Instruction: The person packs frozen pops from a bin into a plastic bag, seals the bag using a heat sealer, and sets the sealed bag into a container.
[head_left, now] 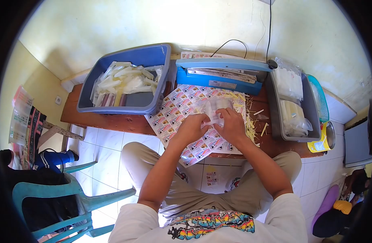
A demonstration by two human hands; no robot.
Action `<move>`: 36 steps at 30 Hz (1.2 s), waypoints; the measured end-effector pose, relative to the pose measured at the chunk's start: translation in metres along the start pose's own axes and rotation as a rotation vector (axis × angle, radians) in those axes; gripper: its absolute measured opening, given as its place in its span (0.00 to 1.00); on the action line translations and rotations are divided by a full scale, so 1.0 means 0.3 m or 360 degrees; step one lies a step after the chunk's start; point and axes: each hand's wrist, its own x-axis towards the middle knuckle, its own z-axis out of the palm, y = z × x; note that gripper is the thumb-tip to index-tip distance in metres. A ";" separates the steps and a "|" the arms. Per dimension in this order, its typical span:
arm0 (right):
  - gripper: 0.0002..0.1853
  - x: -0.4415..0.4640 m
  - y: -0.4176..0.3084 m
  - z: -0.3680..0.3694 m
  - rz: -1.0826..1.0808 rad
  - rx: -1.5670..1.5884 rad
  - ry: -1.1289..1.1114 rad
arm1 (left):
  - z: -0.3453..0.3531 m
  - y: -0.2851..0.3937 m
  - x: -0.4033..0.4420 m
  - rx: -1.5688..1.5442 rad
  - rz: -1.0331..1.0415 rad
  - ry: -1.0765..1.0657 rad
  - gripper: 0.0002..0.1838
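Note:
My left hand [194, 127] and my right hand [231, 125] meet over the printed label sheets [169, 111], in front of the blue heat sealer [222, 81]. Between them is a clear plastic bag [209, 108], its near edge pinched by the fingers of both hands. What lies inside or under the plastic is hard to make out. Thin pale-yellow strips [252, 127] are scattered on the wooden bench to the right of my right hand.
A blue-grey tub [121, 110] with several filled plastic packets stands at left. At right are a grey bin [289, 139] holding bagged white items, a green basket [321, 99] and a yellow can [318, 145]. A teal chair [80, 198] stands left of my legs.

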 end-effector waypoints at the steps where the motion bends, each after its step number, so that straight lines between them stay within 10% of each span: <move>1: 0.27 -0.004 0.002 -0.006 -0.0039 0.0044 0.0023 | -0.003 -0.001 0.002 -0.0027 0.0031 0.0043 0.15; 23: 0.21 0.057 -0.180 -0.194 -0.0338 0.0636 0.0239 | -0.251 0.095 -0.044 -0.0278 0.0242 0.0853 0.10; 36: 0.19 0.605 -0.581 0.040 -0.0817 0.1026 0.0288 | -0.652 -0.211 -0.068 0.0176 -0.0359 0.1437 0.11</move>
